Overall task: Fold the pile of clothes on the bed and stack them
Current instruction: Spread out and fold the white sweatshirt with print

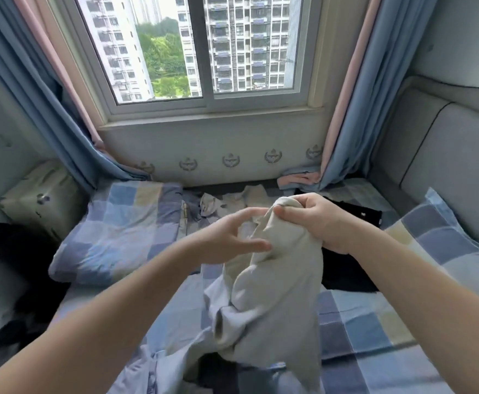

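Fabric of the beige garment (278,294) is hanging from the right hand (318,223), which is pinching its bunched top end between thumb and curled fingers. Its long axis is running from 12 o'clock down to 6, with the lower end trailing onto the pile of clothes (175,362) on the bed (360,314). At 9 o'clock of that grip the left hand (227,240) is hovering, fingers spread wide and holding nothing, right at the cloth's upper edge. Being nearer that free edge, it is probably lining up the second grip for spreading the garment.
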`<state>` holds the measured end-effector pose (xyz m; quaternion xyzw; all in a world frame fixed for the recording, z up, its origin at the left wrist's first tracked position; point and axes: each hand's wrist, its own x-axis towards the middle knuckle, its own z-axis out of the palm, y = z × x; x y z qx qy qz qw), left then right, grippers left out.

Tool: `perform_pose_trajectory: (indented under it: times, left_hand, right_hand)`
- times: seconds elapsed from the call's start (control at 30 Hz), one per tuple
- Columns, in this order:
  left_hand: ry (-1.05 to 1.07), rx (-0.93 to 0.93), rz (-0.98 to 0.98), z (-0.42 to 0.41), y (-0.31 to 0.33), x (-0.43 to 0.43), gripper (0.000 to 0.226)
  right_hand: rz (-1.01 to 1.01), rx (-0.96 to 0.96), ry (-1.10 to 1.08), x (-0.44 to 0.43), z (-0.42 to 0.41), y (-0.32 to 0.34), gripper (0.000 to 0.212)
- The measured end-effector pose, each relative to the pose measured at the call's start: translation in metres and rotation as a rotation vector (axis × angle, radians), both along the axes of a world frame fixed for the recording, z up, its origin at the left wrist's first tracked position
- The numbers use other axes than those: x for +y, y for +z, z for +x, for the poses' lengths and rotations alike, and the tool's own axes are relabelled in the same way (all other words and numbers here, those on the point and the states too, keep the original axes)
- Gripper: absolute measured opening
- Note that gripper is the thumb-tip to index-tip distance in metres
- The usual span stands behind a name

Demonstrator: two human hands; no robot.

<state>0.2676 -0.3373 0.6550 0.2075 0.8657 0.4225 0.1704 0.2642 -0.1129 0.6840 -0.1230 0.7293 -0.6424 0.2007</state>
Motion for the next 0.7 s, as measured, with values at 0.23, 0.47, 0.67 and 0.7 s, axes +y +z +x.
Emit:
perform_pose_trajectory:
  times: [0.23,0.47,0.67,0.7]
  left_hand:
    - [0.063,-0.115,0.300,-0.002,-0.024,0.055,0.038]
    - [-0.019,-0.196,0.323,-0.006,-0.031,0.105,0.025]
    - [0.174,-0.233,0.387,-0.006,-0.030,0.113,0.028]
    - [0.229,-0.220,0.406,-0.008,-0.031,0.113,0.028]
  right_hand:
    - [0.030,-0.048,0.084,0.056,-0.013,-0.005,0.014]
    - [0.070,-0.086,0.202,0.097,-0.019,-0.010,0.008]
    - [0.262,-0.026,0.240,0.124,-0.033,-0.027,0.016]
    - [0.362,0.024,0.217,0.126,-0.035,-0.033,0.014]
